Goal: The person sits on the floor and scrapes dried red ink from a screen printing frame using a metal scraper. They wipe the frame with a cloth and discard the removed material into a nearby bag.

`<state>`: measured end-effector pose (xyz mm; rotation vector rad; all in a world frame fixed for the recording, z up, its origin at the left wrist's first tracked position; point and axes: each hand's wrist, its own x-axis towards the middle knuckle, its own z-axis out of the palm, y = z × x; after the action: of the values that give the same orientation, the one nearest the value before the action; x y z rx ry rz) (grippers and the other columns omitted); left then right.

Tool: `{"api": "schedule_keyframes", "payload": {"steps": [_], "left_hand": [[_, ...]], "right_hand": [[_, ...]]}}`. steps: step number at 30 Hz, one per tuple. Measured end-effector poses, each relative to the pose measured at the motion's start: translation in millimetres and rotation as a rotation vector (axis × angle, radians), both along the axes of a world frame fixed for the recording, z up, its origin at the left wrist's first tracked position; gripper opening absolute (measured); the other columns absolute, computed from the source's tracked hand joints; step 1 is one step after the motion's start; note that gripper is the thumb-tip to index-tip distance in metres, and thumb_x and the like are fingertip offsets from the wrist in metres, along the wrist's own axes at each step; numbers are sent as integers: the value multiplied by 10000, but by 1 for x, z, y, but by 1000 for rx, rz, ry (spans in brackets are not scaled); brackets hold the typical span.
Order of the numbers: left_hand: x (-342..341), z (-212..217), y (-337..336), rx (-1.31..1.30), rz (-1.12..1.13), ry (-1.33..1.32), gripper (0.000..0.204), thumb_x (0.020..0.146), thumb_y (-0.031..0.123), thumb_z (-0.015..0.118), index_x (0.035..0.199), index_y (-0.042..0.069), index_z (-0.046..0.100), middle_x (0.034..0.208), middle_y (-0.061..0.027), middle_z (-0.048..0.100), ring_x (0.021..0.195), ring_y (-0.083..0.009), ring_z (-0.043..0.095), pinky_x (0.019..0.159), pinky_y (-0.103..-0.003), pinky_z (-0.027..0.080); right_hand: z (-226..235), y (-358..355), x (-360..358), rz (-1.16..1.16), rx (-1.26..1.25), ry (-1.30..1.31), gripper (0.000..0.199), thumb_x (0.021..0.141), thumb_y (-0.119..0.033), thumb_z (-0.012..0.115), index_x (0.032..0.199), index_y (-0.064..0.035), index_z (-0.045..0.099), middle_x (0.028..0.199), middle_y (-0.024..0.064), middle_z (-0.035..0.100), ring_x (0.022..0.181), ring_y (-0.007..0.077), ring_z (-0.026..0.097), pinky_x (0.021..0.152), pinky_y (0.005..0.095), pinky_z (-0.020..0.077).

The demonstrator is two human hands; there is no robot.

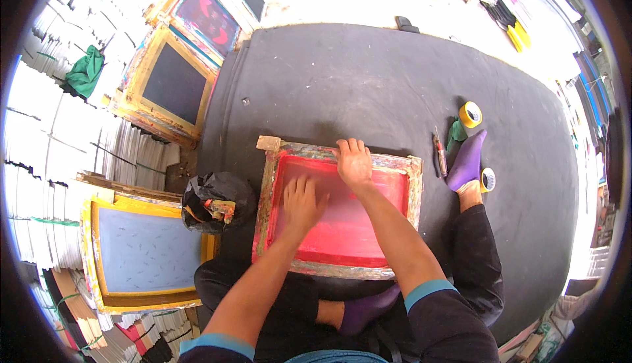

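— Left hand (304,203) first: how far open is it?

— Loosely open, palm down over the red screen (336,234), fingers slightly parted and thumb out to the right. It is blurred, and I cannot tell whether it presses on the mesh. I see nothing held in it.

— And the right hand (355,164)?

— Its fingers lie close together across the far rail, just right of the rail's middle. Whether they clamp the wood or only rest on it, I cannot tell; the thumb is hidden.

— Where is the screen, and which way does it point?

— On the dark grey mat (513,244), directly in front of the seated person. It lies roughly flat, its long axis running left to right, slightly askew, the right end a little nearer the body. Paint marks its wooden frame.

— Any containers?

— One black plastic bag (238,195), mouth open, just beside the screen on its left. Crumpled scraps (220,209) smeared yellow and red are in it.

— What else is near?

— Left of the bag, a yellow-framed screen (148,248) with grey-blue mesh. Well to the right, a red-handled tool (441,155), a green cloth (456,132) and a yellow tape roll (465,120).
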<state>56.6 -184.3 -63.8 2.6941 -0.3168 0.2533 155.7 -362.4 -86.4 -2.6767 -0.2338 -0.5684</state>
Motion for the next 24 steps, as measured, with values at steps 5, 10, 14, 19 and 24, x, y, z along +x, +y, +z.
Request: {"api": "schedule_keyframes", "payload": {"steps": [5,10,14,19,24], "left_hand": [[102,1,-9,115,-135,-71,666,809,332,830,1384,91,595,1449,-117,574,1376,-358,480,1167,-519,367],[118,-13,-8,58,-198,85,572,802,326,828,1296,83,674,1331,-103,666,1279,-319,567,1125,-465,433],[117,-13,-9,41,-209,-26,523,816,349,813,1245,70,702,1263,-97,699,1200,-303,606,1089,-441,459],[121,-12,-6,4,-236,-21,505,784,291,828,1224,71,712,1239,-118,709,1190,-328,618,1067,-461,476],[125,-16,-2,28,-251,-36,508,788,368,830,1181,65,722,1196,-102,718,1139,-310,625,1038,-440,490]], "right_hand": [[-3,3,3,-2,0,27,95,866,-189,667,940,-147,708,1017,57,637,1008,295,602,857,461,475],[-8,-3,7,62,-93,-3,75,898,-174,639,931,-108,652,965,75,621,951,291,599,820,446,471],[-11,-3,7,83,-185,-31,136,880,-149,597,996,-79,607,960,102,605,971,288,594,828,430,472],[-7,-4,14,92,-140,35,136,933,-199,610,984,-75,590,960,117,604,946,315,602,822,439,482],[-7,-4,23,126,-76,22,211,970,-285,628,958,-77,597,917,114,637,891,329,644,778,465,512]]}}
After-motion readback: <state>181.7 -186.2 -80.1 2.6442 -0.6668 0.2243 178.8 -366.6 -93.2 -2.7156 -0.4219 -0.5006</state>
